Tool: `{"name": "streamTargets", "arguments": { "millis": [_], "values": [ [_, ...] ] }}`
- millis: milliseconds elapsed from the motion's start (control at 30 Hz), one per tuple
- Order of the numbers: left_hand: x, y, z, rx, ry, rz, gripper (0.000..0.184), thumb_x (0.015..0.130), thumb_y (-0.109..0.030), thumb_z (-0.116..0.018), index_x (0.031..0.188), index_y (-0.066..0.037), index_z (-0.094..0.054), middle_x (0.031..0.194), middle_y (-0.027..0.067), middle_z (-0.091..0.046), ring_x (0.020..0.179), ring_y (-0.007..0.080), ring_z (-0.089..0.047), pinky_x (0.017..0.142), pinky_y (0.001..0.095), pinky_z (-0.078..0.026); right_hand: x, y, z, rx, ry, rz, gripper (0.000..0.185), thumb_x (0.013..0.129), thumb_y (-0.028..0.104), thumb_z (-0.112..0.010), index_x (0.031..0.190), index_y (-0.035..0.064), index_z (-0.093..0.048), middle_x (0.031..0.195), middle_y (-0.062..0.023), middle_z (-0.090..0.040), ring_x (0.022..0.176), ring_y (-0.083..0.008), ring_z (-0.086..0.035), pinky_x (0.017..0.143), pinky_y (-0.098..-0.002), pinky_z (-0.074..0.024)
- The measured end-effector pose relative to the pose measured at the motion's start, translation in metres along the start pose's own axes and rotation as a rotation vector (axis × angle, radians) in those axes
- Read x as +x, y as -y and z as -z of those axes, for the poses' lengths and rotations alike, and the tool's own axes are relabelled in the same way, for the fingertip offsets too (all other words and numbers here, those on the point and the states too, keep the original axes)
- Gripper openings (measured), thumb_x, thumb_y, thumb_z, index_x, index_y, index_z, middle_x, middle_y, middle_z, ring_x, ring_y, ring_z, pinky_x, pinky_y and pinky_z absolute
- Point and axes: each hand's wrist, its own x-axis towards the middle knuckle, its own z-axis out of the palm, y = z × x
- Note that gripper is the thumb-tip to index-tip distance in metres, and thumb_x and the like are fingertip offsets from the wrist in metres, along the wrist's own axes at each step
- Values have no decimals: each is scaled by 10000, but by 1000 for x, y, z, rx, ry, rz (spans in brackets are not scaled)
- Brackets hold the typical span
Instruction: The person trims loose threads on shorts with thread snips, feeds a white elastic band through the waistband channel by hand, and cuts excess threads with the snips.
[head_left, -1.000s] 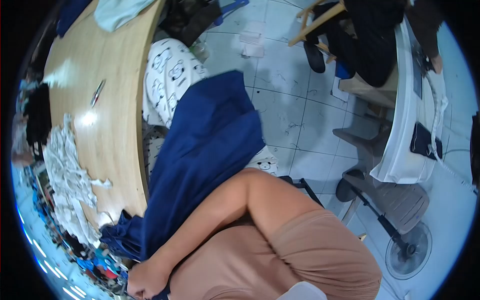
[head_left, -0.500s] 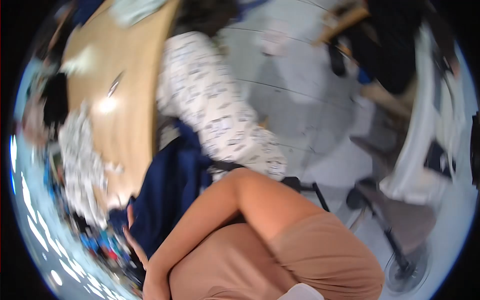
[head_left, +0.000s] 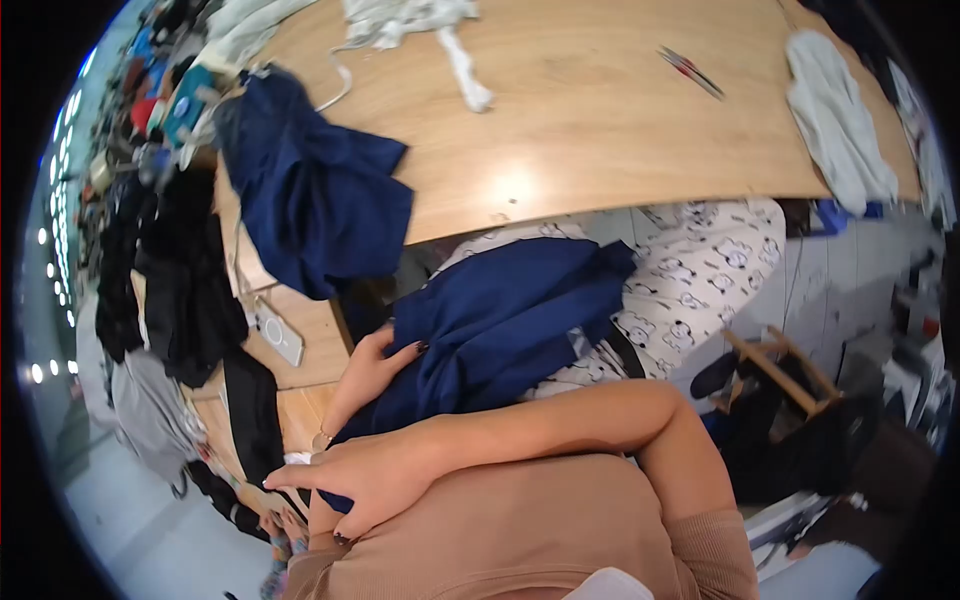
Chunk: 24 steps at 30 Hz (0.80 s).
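Note:
Navy cloth lies across the lap over patterned white trousers. My left hand, with a band at its wrist, grips the near left edge of this cloth, its thumb on top. Closer to the body, my right hand reaches across the front with thumb and fingers apart, over the left forearm; a bit of navy cloth shows between thumb and fingers. A second navy garment hangs over the table edge at the upper left.
The wooden table bears red-handled snips, white cloth strips and a pale folded cloth. A white phone lies on a lower surface at the left, near black garments. A wooden stool stands at right.
The view has turned toward the table and the left side. The navy cloth is spread over the lap again after being drawn back. My left hand has come into clear view on it.

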Motion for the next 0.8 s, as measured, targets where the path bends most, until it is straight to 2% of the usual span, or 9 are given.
{"name": "streamTargets", "arguments": {
  "millis": [67,133,233,300,367,433,500,600,800],
  "values": [
    [4,3,0,210,-145,-294,302,818,-135,-662,1058,39,-609,1439,176,-307,1293,312,-363,1048,329,-300,-1,12,7,54,97,-77,750,757,157,-608,1405,32,-253,1117,-271,-564,1012,-349,-572,877,-387,-432],
    [5,-14,4,230,-116,-456,246,812,-109,-654,1008,35,-614,1408,167,-364,1319,323,-341,1071,344,-269,0,9,4,9,18,-25,726,774,155,-603,1403,33,-261,1174,-249,-549,1057,-329,-561,908,-371,-430],
    [16,-22,8,126,62,-598,166,820,-69,-627,911,61,-575,1101,139,-585,1075,256,-531,923,314,-400,-36,33,11,-46,-198,54,607,797,108,-632,1351,45,-393,1240,-172,-547,1120,-307,-541,924,-368,-430],
    [11,-41,25,-57,-4,-514,134,848,-51,-545,917,64,-561,803,42,-476,726,119,-441,652,228,-372,-81,85,18,-296,-459,-6,525,749,77,-702,1248,55,-540,1181,-110,-607,1011,-246,-596,866,-334,-446],
    [8,-79,56,-12,-45,-719,245,888,-160,-526,1016,35,-602,824,30,-453,706,102,-406,646,211,-350,-135,133,18,-601,-696,45,406,672,120,-775,1044,15,-651,970,-117,-685,864,-171,-618,684,-303,-388],
    [6,-116,90,145,-93,-764,584,694,-386,-738,1106,2,-598,937,58,-494,764,167,-463,673,248,-387,-186,179,12,-883,-806,73,368,663,188,-772,953,-5,-651,964,-115,-672,840,-175,-589,766,-301,-396],
    [5,-165,96,595,-278,-1073,647,581,-320,-811,1109,-12,-598,1022,110,-540,943,256,-558,770,277,-440,-187,214,-19,-1129,-1241,-217,426,668,256,-754,956,-20,-605,932,-66,-584,829,-129,-500,737,-238,-349],
    [7,-228,98,999,-521,-1359,278,687,-181,-737,920,-61,-646,911,76,-593,850,287,-569,766,353,-444,-188,244,-33,-1545,-1389,-508,318,685,200,-705,930,18,-616,890,-19,-543,814,-124,-448,769,-239,-350],
    [32,-328,126,145,62,-1336,260,917,-172,-558,1111,0,-587,1095,28,-611,955,92,-574,886,230,-442,-246,293,-41,-1427,-1472,-295,192,801,198,-671,820,28,-584,785,35,-521,775,-57,-474,731,-199,-348]
  ]
}}
